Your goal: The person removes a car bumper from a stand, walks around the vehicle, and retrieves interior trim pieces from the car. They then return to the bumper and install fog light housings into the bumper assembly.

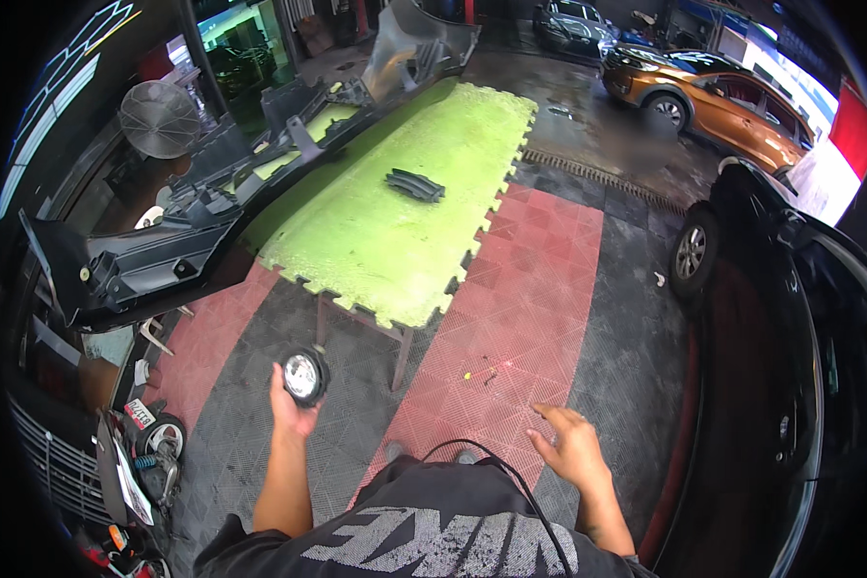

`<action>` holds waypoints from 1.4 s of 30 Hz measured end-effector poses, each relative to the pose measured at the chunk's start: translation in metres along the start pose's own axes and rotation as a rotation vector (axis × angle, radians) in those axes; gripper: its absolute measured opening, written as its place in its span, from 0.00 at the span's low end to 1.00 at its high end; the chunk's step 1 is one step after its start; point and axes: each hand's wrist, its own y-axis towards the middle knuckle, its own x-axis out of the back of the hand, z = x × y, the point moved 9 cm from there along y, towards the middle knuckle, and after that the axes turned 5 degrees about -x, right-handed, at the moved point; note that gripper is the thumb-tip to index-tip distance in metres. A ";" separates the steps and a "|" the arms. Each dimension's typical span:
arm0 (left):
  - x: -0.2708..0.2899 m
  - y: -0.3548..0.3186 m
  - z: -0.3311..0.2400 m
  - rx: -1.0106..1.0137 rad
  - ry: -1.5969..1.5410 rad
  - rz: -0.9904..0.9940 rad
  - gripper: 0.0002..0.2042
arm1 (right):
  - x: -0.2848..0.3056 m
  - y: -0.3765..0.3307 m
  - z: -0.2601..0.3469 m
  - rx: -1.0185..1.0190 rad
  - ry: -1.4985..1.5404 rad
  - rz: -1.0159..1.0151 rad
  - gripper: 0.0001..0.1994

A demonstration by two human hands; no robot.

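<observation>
My left hand (289,409) is raised in front of me and holds a small round lamp (304,375) with a black housing and a clear lens, face up. My right hand (570,446) hangs lower on the right with its fingers spread and holds nothing. Ahead stands a table covered with green foam mats (395,222). A small dark grille piece (415,184) lies on the mats. A grey car bumper (178,241) rests along the table's left side, inner face up.
A black car (790,318) with its wheel (692,253) stands close on the right. An orange car (718,96) is parked farther back. Red and grey floor tiles (520,328) cover the ground. A fan (159,118) and clutter (135,462) line the left.
</observation>
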 end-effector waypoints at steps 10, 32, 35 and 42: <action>-0.130 0.054 -0.069 -0.248 -0.074 0.061 0.26 | -0.036 -0.057 -0.062 -0.237 0.066 0.174 0.22; -0.182 0.149 -0.102 -0.094 0.026 0.226 0.27 | -0.108 0.150 0.083 0.022 0.051 0.269 0.23; -0.186 0.166 -0.115 -0.206 0.106 0.231 0.27 | -0.119 0.174 0.104 0.093 0.042 0.263 0.22; -0.198 0.179 -0.117 -0.225 0.138 0.323 0.29 | -0.127 0.210 0.120 0.005 0.054 0.183 0.22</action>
